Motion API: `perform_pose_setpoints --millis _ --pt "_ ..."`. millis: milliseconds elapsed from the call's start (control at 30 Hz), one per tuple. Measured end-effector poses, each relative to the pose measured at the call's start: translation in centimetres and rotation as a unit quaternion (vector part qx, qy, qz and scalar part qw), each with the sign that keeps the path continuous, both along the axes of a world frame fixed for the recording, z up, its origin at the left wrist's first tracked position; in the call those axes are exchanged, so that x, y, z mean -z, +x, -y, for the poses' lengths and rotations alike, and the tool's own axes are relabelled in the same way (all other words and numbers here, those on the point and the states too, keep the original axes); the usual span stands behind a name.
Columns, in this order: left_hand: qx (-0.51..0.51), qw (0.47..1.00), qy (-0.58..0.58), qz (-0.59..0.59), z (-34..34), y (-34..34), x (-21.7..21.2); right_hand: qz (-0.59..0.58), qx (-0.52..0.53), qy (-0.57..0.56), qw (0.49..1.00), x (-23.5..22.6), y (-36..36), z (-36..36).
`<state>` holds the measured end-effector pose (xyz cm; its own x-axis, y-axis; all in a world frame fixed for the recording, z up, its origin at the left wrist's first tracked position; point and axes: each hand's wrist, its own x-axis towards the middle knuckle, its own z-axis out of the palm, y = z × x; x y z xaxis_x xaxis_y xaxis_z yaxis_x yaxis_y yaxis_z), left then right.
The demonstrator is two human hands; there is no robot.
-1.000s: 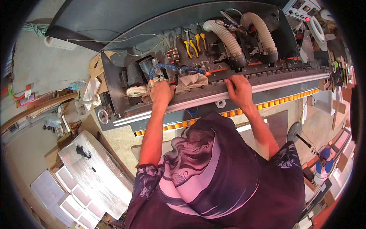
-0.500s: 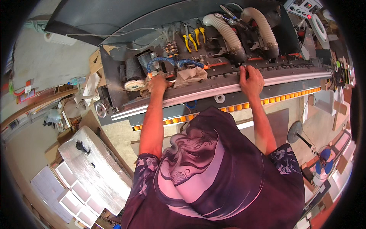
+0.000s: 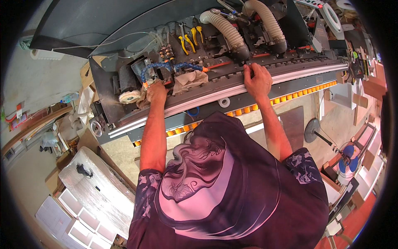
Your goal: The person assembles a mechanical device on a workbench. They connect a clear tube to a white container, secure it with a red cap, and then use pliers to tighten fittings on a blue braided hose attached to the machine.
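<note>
Both arms reach forward over a long dark edge-banding-like machine [image 3: 207,93]. At its left part, my left hand [image 3: 156,91] is bent closed beside a blue jointed hose [image 3: 159,65] with an orange tip; its fingertips are hidden. Brownish cloth [image 3: 143,98] lies against that hand, and a crumpled beige rag [image 3: 188,81] sits just to its right. A round pale buffing wheel [image 3: 129,96] is to its left. Farther right, my right hand [image 3: 260,83] rests at the machine's rail with curled fingers, thumb and forefinger near the dark track below a ribbed hose [image 3: 226,29]. Anything between them is too small to tell.
Yellow-handled pliers [image 3: 187,43] lie inside the machine, behind the rag. A second ribbed hose [image 3: 267,25] stands to the right. Orange rollers [image 3: 247,110] line the front edge, with a white tape roll [image 3: 224,102] above. A fan [image 3: 349,159] stands at right, a wrapped stack [image 3: 97,182] at left.
The whole view has shifted, so the machine appears farther left and slightly higher. Both hands stay at about the same spots on it; my right thumb and forefinger look slightly more parted.
</note>
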<state>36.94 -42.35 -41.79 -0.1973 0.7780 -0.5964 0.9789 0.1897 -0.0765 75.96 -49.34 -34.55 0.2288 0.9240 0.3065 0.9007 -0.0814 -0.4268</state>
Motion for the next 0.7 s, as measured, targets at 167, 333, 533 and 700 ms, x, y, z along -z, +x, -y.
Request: perform_pose_setpoints --millis 167,333,533,700 --pt "0.010 1.000 0.002 0.018 0.4 -0.7 0.4 -0.001 -0.002 0.013 1.000 0.1 -0.1 0.0" --pt "0.015 1.000 -0.005 0.019 0.2 -0.8 0.1 0.000 0.002 -0.008 1.000 -0.4 -0.4 -0.2" --pt "-0.010 1.000 -0.017 0.004 0.2 -0.3 0.8 0.006 -0.001 -0.006 1.000 -0.5 -0.5 -0.3" --pt "0.004 0.999 -0.033 -0.014 0.1 -0.9 2.4 -0.002 0.002 -0.030 1.000 -0.8 -0.7 -0.3"
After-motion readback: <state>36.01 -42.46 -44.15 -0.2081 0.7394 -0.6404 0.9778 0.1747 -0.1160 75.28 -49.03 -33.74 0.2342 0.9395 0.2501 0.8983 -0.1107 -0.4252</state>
